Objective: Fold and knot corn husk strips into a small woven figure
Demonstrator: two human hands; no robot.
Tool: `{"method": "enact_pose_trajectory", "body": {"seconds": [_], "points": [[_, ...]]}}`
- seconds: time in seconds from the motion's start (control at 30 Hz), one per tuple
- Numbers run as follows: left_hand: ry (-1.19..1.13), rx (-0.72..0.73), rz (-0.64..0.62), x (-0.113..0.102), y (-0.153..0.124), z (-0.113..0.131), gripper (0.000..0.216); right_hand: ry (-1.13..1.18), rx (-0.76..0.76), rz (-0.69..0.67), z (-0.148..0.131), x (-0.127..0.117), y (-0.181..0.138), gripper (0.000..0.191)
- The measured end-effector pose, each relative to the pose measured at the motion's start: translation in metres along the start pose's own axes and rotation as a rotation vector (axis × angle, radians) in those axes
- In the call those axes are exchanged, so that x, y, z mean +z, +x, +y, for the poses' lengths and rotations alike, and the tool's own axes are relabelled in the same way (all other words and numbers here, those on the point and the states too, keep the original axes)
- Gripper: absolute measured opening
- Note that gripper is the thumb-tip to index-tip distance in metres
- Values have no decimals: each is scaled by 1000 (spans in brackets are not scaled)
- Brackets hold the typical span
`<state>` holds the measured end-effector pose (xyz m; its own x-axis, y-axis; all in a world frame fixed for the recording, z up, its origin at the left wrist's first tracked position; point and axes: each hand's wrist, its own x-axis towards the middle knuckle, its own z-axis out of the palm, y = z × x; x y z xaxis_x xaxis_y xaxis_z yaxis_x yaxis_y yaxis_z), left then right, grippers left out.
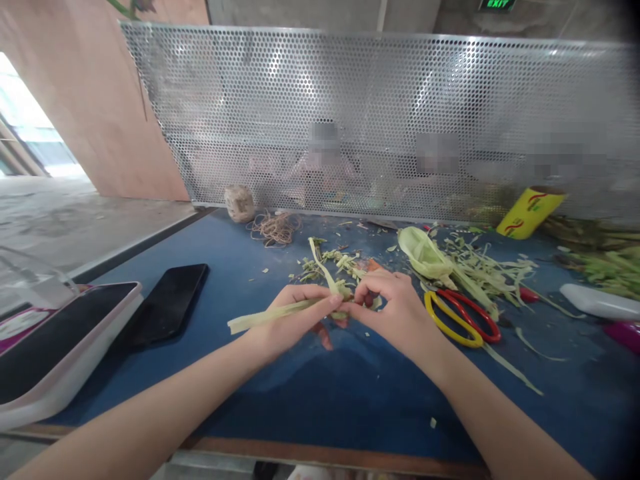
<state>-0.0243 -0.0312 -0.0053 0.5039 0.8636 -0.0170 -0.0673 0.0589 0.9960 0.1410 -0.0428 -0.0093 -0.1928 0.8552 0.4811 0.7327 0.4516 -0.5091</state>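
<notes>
My left hand (293,319) is closed around a pale green leaf strip (260,318) that sticks out to the left over the blue table (350,393). My right hand (395,308) pinches the same strip where the two hands meet, fingers curled together. Another strip rises from between the fingers toward a small heap of green scraps (333,263) just behind the hands.
Scissors with yellow and red handles (463,317) lie right of my right hand, beside a folded green leaf (425,253) and shredded strips. A black phone (165,303) and a white device (55,347) lie left. A twine ball (240,202), rubber bands (274,228), yellow can (530,212) and perforated metal screen (380,120) stand behind.
</notes>
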Motion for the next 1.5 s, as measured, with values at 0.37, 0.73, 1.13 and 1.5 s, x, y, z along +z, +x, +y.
{"method": "enact_pose_trajectory", "body": {"seconds": [0.37,0.73,1.13,1.5], "points": [[104,-17,-7,0,-2,-2,22,385,212,-218,2,0,4,33],[-98,-191,-29,2,-1,-9,21,498,-87,32,-2,5,-2,6],[-97,-207,-271,-3,-2,-2,17,453,-187,-203,-5,-5,-2,7],[-47,-125,-274,1,-5,1,26,160,-409,-303,-4,-16,-5,25]]}}
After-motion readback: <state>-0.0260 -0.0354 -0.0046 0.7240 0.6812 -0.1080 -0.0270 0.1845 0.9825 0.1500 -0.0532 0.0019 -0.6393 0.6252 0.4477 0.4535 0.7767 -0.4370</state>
